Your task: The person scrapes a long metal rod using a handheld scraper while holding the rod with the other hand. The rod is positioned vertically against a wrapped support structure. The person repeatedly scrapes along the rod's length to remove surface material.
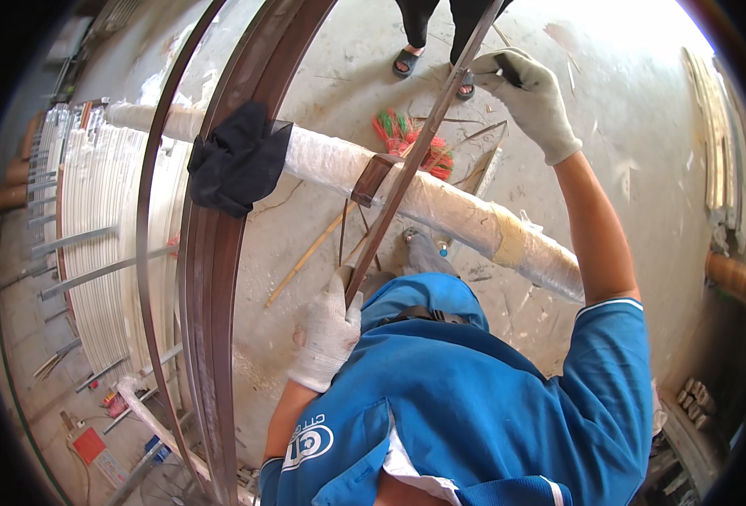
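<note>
My left hand (324,336), in a white knit glove, is closed around the lower end of a long narrow brown strip (419,160). The strip slants up and away to the far edge. My right hand (527,97), also gloved, is raised beside the strip's upper part with its fingers curled round a small black object (508,69) whose kind I cannot make out. Its fingertips are at or very near the strip's edge. Left of my left hand stand long dark-brown profiles (213,278), with a black cloth (236,160) draped over them.
A plastic-wrapped beam (331,156) crosses in front of me, with a brown band (375,179) on it. Red and green netting (411,139) lies beyond. Another person's sandalled feet (405,63) are at the far side. White profiles (103,236) are stacked on a metal rack at left.
</note>
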`<state>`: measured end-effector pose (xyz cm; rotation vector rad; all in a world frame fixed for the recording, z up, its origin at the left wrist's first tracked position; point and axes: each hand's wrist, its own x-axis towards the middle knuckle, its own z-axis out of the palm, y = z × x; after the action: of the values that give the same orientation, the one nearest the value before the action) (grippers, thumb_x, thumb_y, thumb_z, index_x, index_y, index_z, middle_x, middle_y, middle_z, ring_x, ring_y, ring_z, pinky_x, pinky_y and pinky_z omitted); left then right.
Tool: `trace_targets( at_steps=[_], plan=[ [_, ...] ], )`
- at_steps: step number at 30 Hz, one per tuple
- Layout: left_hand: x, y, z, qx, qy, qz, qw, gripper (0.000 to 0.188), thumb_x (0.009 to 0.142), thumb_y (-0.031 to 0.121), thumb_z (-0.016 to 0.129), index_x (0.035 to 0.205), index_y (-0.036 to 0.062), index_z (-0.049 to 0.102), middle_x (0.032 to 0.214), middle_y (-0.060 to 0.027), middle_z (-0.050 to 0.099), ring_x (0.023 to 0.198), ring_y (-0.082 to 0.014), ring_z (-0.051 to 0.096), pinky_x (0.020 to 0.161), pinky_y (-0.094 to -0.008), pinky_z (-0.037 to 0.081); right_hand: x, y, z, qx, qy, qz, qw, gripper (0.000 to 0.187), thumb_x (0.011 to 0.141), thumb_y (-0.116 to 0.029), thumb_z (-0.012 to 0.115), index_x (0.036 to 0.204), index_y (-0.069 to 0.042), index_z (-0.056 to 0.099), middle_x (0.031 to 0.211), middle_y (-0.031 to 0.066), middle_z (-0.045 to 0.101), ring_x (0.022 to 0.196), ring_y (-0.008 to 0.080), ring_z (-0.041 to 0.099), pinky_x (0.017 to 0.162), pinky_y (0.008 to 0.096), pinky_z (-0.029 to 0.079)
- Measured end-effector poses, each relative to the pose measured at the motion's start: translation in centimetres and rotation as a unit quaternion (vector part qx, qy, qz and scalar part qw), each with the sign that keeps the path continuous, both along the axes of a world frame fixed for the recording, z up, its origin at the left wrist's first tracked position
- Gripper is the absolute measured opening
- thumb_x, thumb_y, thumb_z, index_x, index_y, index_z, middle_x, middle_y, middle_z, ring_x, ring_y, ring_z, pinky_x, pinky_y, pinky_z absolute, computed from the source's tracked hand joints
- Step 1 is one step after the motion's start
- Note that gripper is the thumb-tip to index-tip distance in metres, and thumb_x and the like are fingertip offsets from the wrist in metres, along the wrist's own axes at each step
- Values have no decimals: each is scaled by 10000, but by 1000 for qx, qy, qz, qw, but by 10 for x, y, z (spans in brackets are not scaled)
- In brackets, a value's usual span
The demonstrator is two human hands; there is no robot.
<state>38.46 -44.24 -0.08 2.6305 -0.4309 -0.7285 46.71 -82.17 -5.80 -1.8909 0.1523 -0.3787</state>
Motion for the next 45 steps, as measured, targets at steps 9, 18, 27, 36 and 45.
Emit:
trace_targets(
  at_steps=[9, 18, 27, 36, 45],
  plan=[
    [-3, 0, -2, -6, 1, 14, 1000, 370, 936, 278, 659, 1173, -4, 630, 824, -268, 686, 807, -472, 672, 693, -532, 517, 8, 13, -11, -61, -108, 7, 992, 212, 892, -51, 729, 1101, -62, 765, 951, 19, 677, 824, 119, 651, 758, 256, 534],
    [-4, -1, -3, 5, -8, 2, 1000, 401, 944, 282, 640, 1221, -7, 620, 842, -272, 689, 804, -469, 671, 707, -540, 519, -7, 5, -9, -4, -63, -11, 998, 211, 891, -60, 733, 1100, -52, 758, 964, 36, 672, 841, 117, 657, 763, 266, 539],
    [-5, 0, -4, 22, -24, -18, 999, 441, 939, 282, 641, 1234, -43, 604, 816, -285, 682, 781, -471, 674, 716, -548, 520, 7, -5, 20, -407, -128, 39, 904, 218, 856, -70, 730, 1074, -60, 730, 1013, 77, 681, 825, 222, 689, 746, 312, 559],
    [-6, -1, -5, 20, -30, -16, 999, 406, 931, 253, 651, 1234, -15, 608, 843, -261, 697, 793, -466, 678, 719, -535, 527, 23, -13, 46, -660, -91, 169, 726, 232, 861, -40, 641, 1088, -77, 605, 1035, 96, 580, 755, 253, 687, 710, 372, 578],
    [-7, -4, -2, 45, -3, -2, 999, 344, 952, 240, 622, 1219, 24, 611, 875, -250, 703, 822, -459, 681, 743, -532, 525, 27, -7, 45, -532, -64, 159, 829, 162, 854, -55, 637, 1008, -33, 592, 945, 133, 600, 761, 331, 673, 701, 418, 548]
  ],
)
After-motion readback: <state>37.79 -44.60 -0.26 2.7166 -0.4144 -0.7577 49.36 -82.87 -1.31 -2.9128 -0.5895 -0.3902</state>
